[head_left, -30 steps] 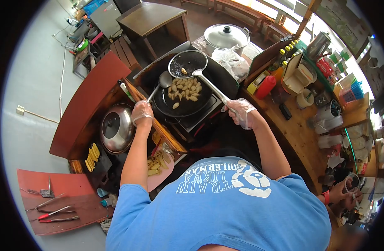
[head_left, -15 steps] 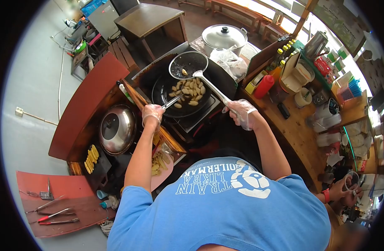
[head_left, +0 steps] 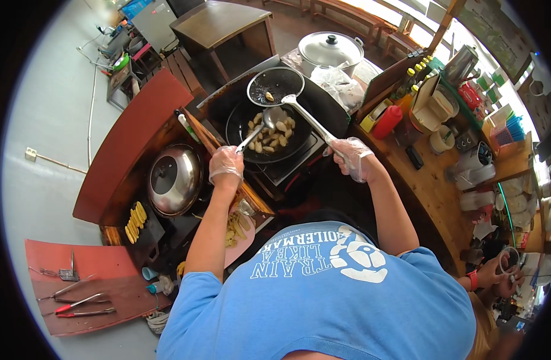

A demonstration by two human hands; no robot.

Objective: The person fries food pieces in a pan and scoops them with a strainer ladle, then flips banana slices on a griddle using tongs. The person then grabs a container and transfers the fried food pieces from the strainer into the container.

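Two gloved hands at work over the stove, and both are full! The left hand [head_left: 226,162], in thin clear plastic, is closed around the handle of a metal ladle [head_left: 274,117], whose bowl sits down among the pale food pieces [head_left: 269,143] in the dark wok [head_left: 235,129]. And the right hand [head_left: 352,158], gloved the same way, has a firm grip on the long handle of a strainer [head_left: 260,82], its round basket up over the far side of the wok. One browned piece [head_left: 269,96] lies in that basket (just the one that I can make out), while the rest are bunched together in the wok, right around the ladle's bowl.

Over to the left, a shiny domed lid [head_left: 178,186] with a dark knob, and near the left forearm a pink plate [head_left: 244,240] carrying more yellowish pieces. Beyond the wok stands a big lidded pot [head_left: 330,51], with a plastic bag [head_left: 337,85] just in front of it. Across on the wooden counter [head_left: 430,174], a red bottle [head_left: 386,122] stands out, and at far right another person's hand [head_left: 486,276] is at a clear cup [head_left: 510,259].
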